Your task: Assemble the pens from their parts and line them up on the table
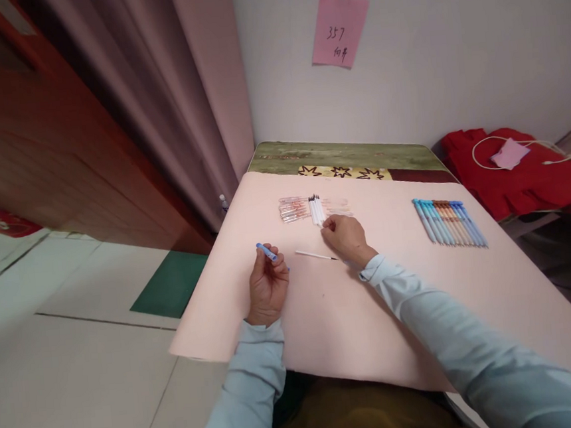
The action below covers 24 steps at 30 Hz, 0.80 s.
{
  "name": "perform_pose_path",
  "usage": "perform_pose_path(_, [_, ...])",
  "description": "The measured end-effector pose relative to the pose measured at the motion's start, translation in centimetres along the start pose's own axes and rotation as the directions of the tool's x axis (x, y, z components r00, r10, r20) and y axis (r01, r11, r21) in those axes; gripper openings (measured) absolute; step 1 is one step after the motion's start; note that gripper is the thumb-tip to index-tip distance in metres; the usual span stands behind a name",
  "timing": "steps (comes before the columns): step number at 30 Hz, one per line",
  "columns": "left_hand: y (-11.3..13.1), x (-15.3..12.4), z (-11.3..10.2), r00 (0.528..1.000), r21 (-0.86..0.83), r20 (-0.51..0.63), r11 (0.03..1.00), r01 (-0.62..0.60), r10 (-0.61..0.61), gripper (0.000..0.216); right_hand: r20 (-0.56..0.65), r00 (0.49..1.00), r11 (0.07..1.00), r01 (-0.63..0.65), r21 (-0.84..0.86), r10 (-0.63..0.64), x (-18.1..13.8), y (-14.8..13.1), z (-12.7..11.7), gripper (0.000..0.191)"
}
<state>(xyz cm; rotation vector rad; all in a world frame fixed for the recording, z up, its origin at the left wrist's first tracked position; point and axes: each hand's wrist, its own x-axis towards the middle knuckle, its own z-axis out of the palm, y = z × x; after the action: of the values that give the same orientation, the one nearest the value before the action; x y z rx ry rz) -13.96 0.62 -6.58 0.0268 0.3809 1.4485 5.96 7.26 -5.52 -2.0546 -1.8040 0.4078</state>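
Note:
My left hand [268,285] is closed around a short blue pen part [267,251], a cap or barrel piece. Another bit of blue shows at the edge of its fingers. Over the table's middle, my right hand [346,236] has its fingers pinched together at the lower ends of several white pen refills [316,209] with dark tips. Whether a refill is between those fingers is hidden. One single white refill [314,255] lies between the two hands. Clear pen barrels with orange-brown marks [292,209] lie left of the refills, and paler clear pieces [337,205] lie to their right.
On the right of the pale pink-covered table [376,332] lies a row of assembled pens [449,223] in blue and brown. A red cloth [537,182] with a white cord is beyond the right edge. A wall with a pink note [340,31] stands behind, and a curtain [204,81] at left.

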Motion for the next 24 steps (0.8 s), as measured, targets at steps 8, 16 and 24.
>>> perform_pose_path(8, [-0.1, 0.0, -0.1, 1.000, 0.065, -0.002, 0.998, -0.013, 0.013, 0.014, 0.019, 0.996, 0.993, -0.081, -0.088, 0.083, 1.3, -0.9, 0.7, 0.019])
perform_pose_path(16, [0.0, 0.1, 0.0, 1.000, 0.057, 0.005, 0.998, -0.010, 0.010, 0.016, 0.106, 0.994, 0.952, 0.040, -0.305, -0.008, 1.3, -1.1, 0.3, 0.033])
perform_pose_path(24, [0.0, 0.1, -0.2, 1.000, 0.048, 0.014, 0.999, 0.007, -0.007, 0.011, 0.174, 0.984, 0.947, 0.097, -0.307, -0.044, 1.0, -0.6, -0.3, 0.032])
